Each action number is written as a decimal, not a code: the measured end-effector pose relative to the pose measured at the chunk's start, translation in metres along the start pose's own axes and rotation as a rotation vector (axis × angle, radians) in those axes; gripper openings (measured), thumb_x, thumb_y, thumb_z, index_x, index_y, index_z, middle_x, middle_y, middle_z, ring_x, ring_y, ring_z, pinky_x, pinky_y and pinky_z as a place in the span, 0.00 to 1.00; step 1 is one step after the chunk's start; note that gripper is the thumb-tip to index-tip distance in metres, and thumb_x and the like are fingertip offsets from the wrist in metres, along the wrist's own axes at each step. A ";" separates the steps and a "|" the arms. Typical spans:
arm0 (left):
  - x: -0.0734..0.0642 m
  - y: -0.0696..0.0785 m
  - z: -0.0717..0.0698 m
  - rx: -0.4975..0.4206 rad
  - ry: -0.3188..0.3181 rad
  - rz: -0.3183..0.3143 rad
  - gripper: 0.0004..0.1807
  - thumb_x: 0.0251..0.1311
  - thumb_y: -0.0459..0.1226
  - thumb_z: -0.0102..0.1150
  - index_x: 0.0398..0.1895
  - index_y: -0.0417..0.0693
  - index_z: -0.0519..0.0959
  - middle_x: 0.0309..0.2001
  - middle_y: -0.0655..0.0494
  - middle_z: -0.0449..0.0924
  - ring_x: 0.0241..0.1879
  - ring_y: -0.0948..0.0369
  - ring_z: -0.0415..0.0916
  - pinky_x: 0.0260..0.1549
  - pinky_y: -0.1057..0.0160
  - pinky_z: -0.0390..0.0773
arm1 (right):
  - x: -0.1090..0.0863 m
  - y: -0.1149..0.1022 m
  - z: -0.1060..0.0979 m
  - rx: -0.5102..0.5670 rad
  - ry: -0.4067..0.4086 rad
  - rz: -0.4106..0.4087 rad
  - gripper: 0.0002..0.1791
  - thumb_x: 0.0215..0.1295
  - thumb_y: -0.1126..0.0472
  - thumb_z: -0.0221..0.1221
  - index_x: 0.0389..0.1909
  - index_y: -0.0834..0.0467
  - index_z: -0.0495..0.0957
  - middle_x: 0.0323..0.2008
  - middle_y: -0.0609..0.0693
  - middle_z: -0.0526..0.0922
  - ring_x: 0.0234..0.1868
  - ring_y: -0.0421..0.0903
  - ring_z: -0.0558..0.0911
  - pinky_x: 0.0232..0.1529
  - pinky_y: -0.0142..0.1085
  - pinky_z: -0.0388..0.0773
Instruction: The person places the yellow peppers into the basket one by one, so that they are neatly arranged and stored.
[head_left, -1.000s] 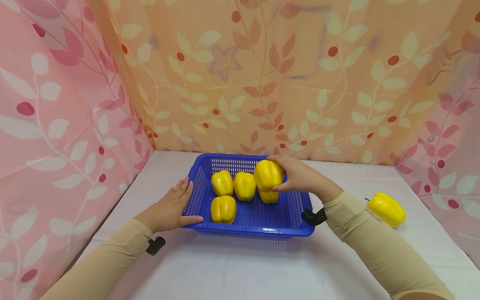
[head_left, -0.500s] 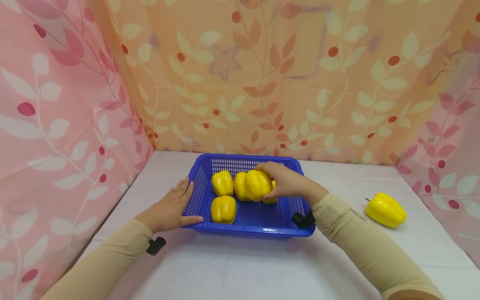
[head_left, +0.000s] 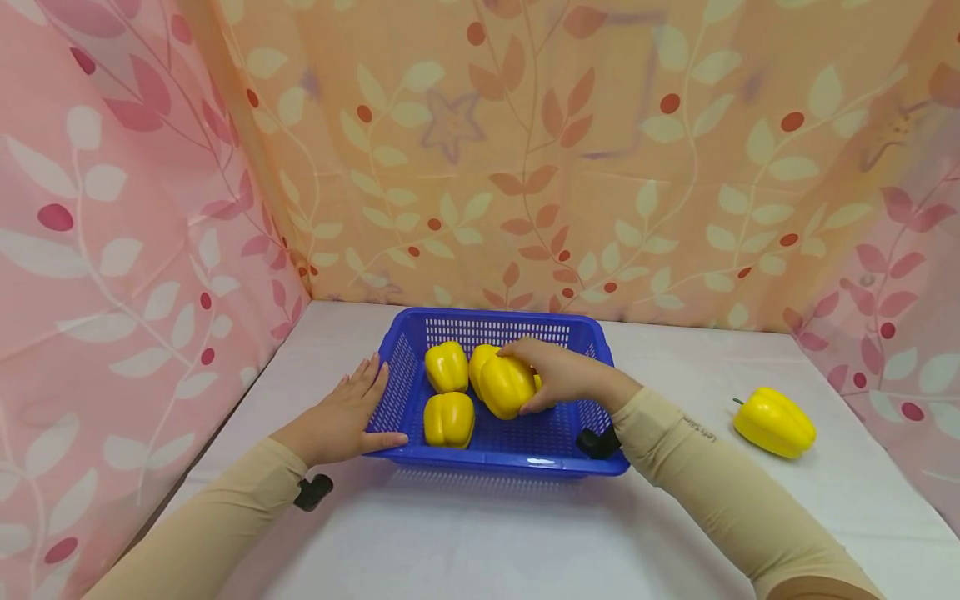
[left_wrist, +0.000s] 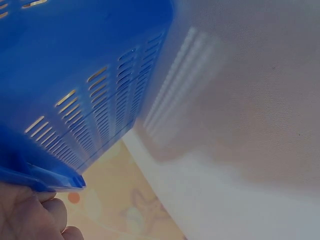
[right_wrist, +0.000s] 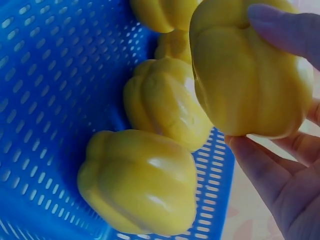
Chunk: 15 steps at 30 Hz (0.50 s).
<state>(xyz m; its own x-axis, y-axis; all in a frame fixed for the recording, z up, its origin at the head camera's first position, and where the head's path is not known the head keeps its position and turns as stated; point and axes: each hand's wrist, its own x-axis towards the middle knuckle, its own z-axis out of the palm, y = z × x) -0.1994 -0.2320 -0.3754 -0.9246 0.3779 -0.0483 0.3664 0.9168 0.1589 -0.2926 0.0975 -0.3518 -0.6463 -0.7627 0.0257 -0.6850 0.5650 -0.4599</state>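
My right hand grips a yellow bell pepper between thumb and fingers, over the inside of a blue slotted plastic basket. In the right wrist view, the held pepper overlaps the row of peppers behind it. A yellow bell pepper stands at the basket's back left, with another pepper in front of it. Two more peppers in there are partly hidden by the held one and my hand. My left hand rests with straight fingers on the basket's left rim, thumb at the front corner.
Another yellow bell pepper with a green stem lies on the white tablecloth, right of the basket. Flower-patterned cloth hangs behind the table and along both sides.
My right hand has carried its pepper left, down and toward the front, so it now overlaps the middle pepper in the head view. My left hand has stayed on the rim.
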 end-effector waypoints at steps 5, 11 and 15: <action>0.000 0.000 0.000 -0.003 -0.009 -0.009 0.60 0.48 0.71 0.43 0.70 0.35 0.41 0.71 0.38 0.31 0.70 0.44 0.32 0.64 0.42 0.43 | 0.002 0.003 0.006 -0.014 -0.046 -0.037 0.43 0.42 0.53 0.72 0.61 0.54 0.64 0.57 0.48 0.70 0.55 0.45 0.69 0.60 0.42 0.65; 0.001 -0.001 0.001 -0.002 -0.012 -0.019 0.60 0.48 0.71 0.44 0.70 0.36 0.40 0.71 0.39 0.31 0.70 0.44 0.31 0.64 0.43 0.43 | 0.005 0.005 0.011 -0.017 -0.080 -0.054 0.43 0.42 0.53 0.72 0.62 0.54 0.64 0.57 0.48 0.69 0.54 0.44 0.69 0.59 0.42 0.66; 0.001 -0.001 0.001 -0.006 -0.011 -0.019 0.60 0.48 0.70 0.45 0.70 0.36 0.40 0.71 0.39 0.31 0.70 0.44 0.31 0.64 0.42 0.43 | 0.007 0.005 0.013 -0.020 -0.119 -0.054 0.43 0.43 0.53 0.71 0.62 0.53 0.63 0.58 0.47 0.69 0.53 0.43 0.69 0.58 0.39 0.66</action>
<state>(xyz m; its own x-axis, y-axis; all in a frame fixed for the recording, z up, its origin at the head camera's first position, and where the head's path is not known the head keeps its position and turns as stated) -0.2008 -0.2323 -0.3770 -0.9302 0.3617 -0.0618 0.3480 0.9230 0.1640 -0.2964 0.0910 -0.3652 -0.5646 -0.8235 -0.0556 -0.7252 0.5271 -0.4429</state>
